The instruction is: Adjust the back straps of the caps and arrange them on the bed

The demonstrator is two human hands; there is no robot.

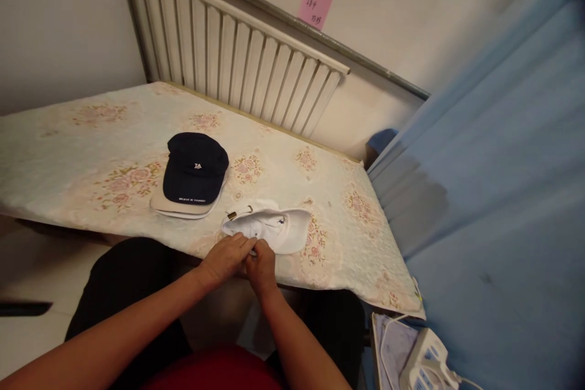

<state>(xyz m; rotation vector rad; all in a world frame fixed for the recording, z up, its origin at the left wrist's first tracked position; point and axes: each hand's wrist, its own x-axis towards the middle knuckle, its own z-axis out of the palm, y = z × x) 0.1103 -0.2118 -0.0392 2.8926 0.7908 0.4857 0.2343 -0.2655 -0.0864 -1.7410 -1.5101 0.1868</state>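
Observation:
A white cap (274,226) lies near the front edge of a table covered in a floral cloth (91,152). My left hand (226,259) and my right hand (261,265) meet at the cap's near edge, fingers pinched on the white fabric. A metal buckle on the cap's strap (233,215) shows at its left side. Left of it sits a navy cap (194,167) stacked on top of lighter caps (176,207).
A white ribbed radiator (228,49) runs along the wall behind the table, with a pink note (315,5) stuck above it. A blue curtain (503,164) hangs on the right. A white iron with a cord (425,365) rests low at the right.

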